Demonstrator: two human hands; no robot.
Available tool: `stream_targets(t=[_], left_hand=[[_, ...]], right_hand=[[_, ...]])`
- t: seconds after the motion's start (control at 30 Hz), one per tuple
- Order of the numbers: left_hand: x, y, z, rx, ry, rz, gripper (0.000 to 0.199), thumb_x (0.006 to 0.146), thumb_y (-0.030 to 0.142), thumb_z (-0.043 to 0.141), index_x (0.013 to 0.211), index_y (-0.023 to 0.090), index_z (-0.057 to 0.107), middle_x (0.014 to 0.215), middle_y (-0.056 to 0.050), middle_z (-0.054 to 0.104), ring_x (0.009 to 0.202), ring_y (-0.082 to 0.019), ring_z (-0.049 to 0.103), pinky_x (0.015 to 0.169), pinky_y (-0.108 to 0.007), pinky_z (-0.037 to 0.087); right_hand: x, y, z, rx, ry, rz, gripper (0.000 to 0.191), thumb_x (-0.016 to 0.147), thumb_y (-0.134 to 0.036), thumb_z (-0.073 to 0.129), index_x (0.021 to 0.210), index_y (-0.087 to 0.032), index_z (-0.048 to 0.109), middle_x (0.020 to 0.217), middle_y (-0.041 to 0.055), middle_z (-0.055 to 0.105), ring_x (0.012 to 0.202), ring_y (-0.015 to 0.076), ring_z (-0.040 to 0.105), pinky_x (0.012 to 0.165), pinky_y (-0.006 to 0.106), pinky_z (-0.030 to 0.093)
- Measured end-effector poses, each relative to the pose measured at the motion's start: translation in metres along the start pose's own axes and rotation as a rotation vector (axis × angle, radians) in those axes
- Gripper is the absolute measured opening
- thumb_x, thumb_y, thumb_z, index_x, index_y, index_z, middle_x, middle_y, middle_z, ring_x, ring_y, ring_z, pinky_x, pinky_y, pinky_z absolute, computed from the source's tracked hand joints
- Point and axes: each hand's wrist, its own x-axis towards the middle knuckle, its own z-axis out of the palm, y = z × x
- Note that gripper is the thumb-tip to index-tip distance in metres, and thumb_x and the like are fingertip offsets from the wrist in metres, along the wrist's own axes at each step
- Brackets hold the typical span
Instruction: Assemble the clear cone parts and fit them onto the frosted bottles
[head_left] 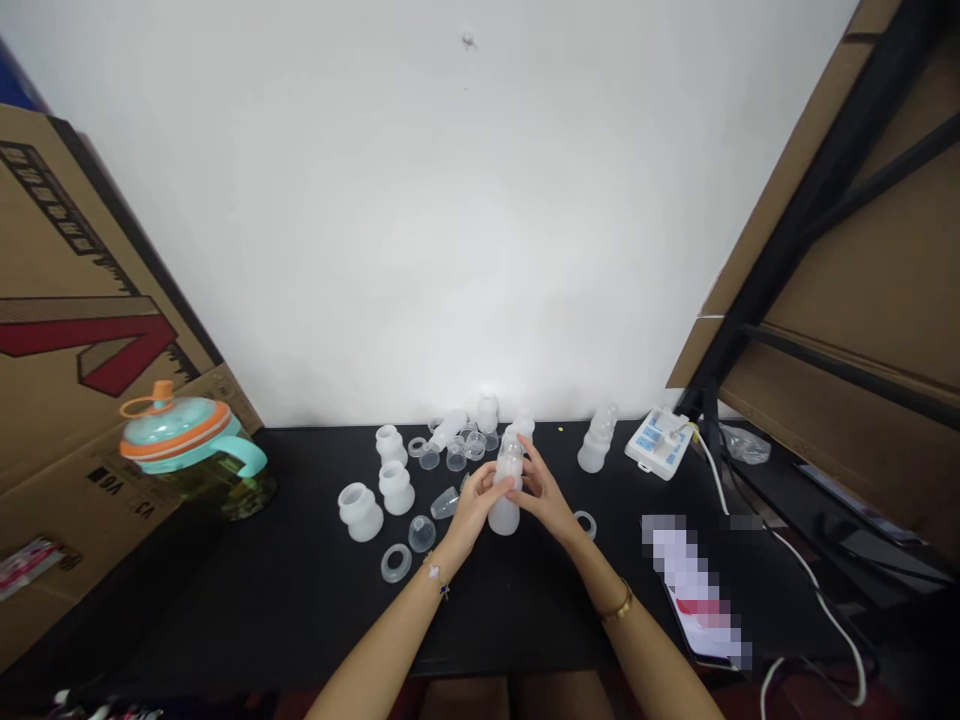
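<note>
A translucent white baby bottle [504, 517] with a clear dome cap stands upright between my hands near the middle of the black table. My left hand [478, 500] grips it from the left, thumb across its front. From the right, my right hand [546, 492] closes on its upper part, fingers up by the cap. Left of my hands are open white bottles [361, 512], a clear dome cap [421, 533] and a collar ring [396, 563]. Another ring [586, 524] lies partly behind my right wrist. A capped bottle [597, 440] stands farther right.
Several clear caps and rings [456, 455] cluster by the wall, beside a bottle lying on its side [450, 428]. A large teal-lidded jug [199, 450] stands at left. A white power box [660, 442], cable [814, 575] and phone [697, 600] lie at right.
</note>
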Motion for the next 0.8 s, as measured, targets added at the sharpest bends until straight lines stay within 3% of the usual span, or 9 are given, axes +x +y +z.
stream_targets(t=[0.17,0.37,0.57,0.8], left_hand=[[-0.003,0.005,0.003,0.012,-0.003,0.054,0.041,0.078,0.042,0.077,0.110,0.017,0.069,0.112,-0.010,0.075,0.103,-0.025,0.070,0.093,-0.034,0.051],[-0.002,-0.005,0.004,0.155,0.013,0.134,0.044,0.077,0.041,0.079,0.111,0.017,0.065,0.113,-0.011,0.074,0.105,-0.025,0.069,0.094,-0.035,0.052],[-0.001,-0.013,0.004,0.255,0.000,0.191,0.043,0.078,0.038,0.079,0.114,0.019,0.065,0.115,-0.010,0.073,0.104,-0.025,0.070,0.092,-0.036,0.054],[-0.002,-0.011,0.004,0.311,0.001,0.198,0.041,0.075,0.035,0.080,0.111,0.019,0.070,0.114,-0.010,0.074,0.103,-0.026,0.070,0.092,-0.036,0.054]], right_hand=[[0.000,-0.007,0.004,0.134,-0.014,0.021,0.070,0.081,-0.035,0.078,0.145,-0.035,0.049,0.130,0.0038,0.067,0.117,0.0259,0.062,0.106,0.044,0.043],[0.003,-0.001,0.007,0.139,0.117,0.009,0.050,0.083,-0.047,0.077,0.128,-0.032,0.065,0.122,0.0045,0.071,0.120,0.0267,0.062,0.111,0.045,0.040],[0.003,-0.002,0.009,0.116,0.137,0.004,0.044,0.079,-0.050,0.079,0.116,-0.028,0.070,0.110,0.0063,0.075,0.107,0.0294,0.067,0.102,0.047,0.047],[0.000,-0.006,0.008,0.100,0.084,-0.024,0.041,0.076,-0.044,0.081,0.112,-0.027,0.069,0.112,0.0060,0.073,0.109,0.0295,0.065,0.099,0.045,0.049]])
